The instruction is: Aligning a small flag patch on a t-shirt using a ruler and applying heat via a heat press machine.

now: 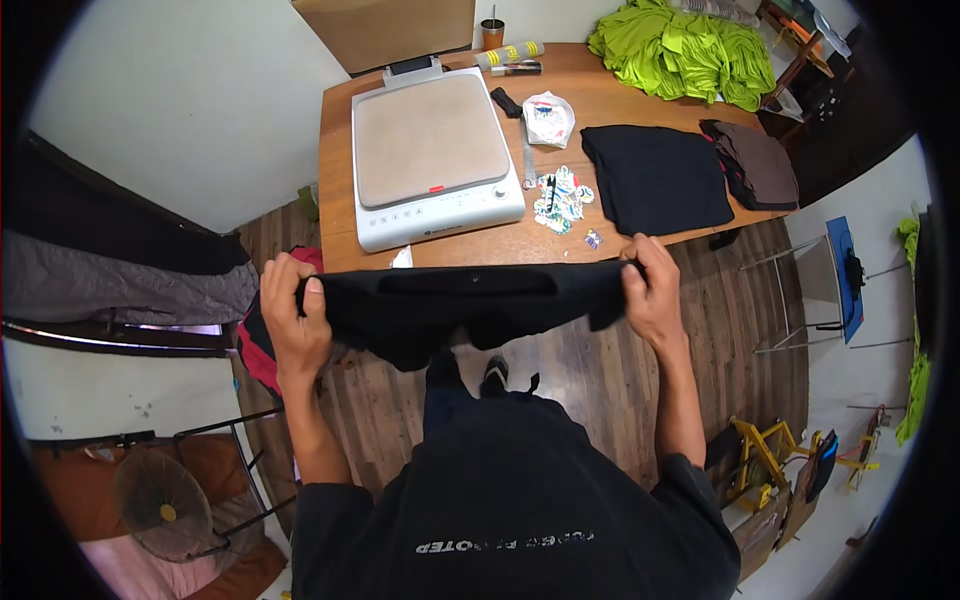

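Note:
A black garment (465,307) hangs stretched between my two hands, just off the table's front edge. My left hand (294,311) grips one end of its upper edge, and my right hand (654,289) grips the other. Beyond it stands a white heat press machine (442,232) with a beige pad (431,139). Right of the machine lies a pile of printed stickers or transfers (561,199) with a black pair of tweezers or snips (551,193) on it. A folded black cloth (660,180) lies near the table edge, in front of my right hand.
The wooden table (341,259) also holds a metal ruler (529,154), a white bowl-like container (549,120), a folded brown garment (759,165) and a heap of lime-green cloth (690,56). A black-and-red cloth (259,356) lies low at my left. A fan (166,510) stands lower left.

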{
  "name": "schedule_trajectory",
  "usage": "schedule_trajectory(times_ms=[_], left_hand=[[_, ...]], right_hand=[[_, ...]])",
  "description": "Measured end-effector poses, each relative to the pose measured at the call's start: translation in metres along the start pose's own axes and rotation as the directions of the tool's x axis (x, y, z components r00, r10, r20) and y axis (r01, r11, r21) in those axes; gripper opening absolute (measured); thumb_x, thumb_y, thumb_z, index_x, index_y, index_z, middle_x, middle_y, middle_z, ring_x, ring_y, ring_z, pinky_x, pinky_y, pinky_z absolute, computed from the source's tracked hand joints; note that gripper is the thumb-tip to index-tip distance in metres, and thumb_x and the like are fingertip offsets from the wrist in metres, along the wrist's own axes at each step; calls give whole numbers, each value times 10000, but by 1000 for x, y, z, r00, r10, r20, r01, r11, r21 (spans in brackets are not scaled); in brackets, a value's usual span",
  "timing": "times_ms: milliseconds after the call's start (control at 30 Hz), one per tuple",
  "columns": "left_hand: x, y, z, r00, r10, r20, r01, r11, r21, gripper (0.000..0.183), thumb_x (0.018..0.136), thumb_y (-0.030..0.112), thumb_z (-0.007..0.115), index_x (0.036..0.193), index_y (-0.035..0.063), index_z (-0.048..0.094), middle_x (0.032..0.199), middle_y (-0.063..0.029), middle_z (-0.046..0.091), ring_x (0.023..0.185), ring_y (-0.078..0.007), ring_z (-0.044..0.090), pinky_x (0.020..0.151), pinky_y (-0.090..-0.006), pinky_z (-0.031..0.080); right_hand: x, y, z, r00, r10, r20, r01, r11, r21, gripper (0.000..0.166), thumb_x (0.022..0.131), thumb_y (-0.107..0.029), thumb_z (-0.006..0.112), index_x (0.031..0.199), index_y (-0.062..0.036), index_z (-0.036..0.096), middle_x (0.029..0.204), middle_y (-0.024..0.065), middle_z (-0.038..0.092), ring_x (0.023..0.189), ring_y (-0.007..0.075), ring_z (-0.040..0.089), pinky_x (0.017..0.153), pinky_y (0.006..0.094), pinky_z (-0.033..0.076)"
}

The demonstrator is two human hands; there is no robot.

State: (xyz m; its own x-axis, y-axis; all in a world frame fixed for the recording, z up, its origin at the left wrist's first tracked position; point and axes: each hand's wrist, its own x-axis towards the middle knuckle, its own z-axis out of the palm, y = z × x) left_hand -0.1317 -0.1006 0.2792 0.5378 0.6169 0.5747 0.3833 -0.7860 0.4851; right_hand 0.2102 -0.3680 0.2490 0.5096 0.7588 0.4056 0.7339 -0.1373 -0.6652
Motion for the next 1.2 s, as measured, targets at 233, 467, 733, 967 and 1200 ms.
schedule_trajectory(times_ms=[233,467,733,967,1200], left_hand=[[-1,1,8,992,-127,-7,125,985,-115,201,1017,140,656,952,-30,570,903,-159,520,834,-349,542,782,-408,467],[6,-3,-4,997,61,-48,-58,997,45,237,972,123,719,876,-7,545,835,-139,523,798,-303,478,727,-403,406],[29,10,-5,990,47,-136,-64,991,-118,282,1015,139,692,870,-9,500,811,-119,450,748,-266,452,703,-360,396],[48,14,-17,963,158,-220,-162,987,-2,281,1008,118,711,867,-13,507,802,-129,480,730,-285,464,687,-367,414],[62,16,-30,972,155,-177,-171,982,-78,323,1007,158,734,851,-10,507,766,-95,458,705,-234,437,660,-345,390]], right_hand=[[15,-2,7,977,22,-210,-3,996,88,213,1122,-165,466,1115,23,565,1011,112,476,930,229,499,876,332,422],[20,-2,-15,952,-172,-254,147,982,-116,114,1040,-97,547,998,8,539,931,112,452,871,272,461,823,366,402],[44,-11,-25,968,-52,-244,79,992,102,96,1096,-72,476,1061,3,524,944,100,440,866,208,443,816,300,393],[66,-1,-39,905,-249,-345,242,968,-62,68,1062,-60,516,1033,0,527,937,102,457,845,234,467,796,335,417],[84,-5,-52,852,-277,-445,281,958,-59,86,1057,-62,556,1010,4,530,936,134,511,848,257,503,786,370,437]])
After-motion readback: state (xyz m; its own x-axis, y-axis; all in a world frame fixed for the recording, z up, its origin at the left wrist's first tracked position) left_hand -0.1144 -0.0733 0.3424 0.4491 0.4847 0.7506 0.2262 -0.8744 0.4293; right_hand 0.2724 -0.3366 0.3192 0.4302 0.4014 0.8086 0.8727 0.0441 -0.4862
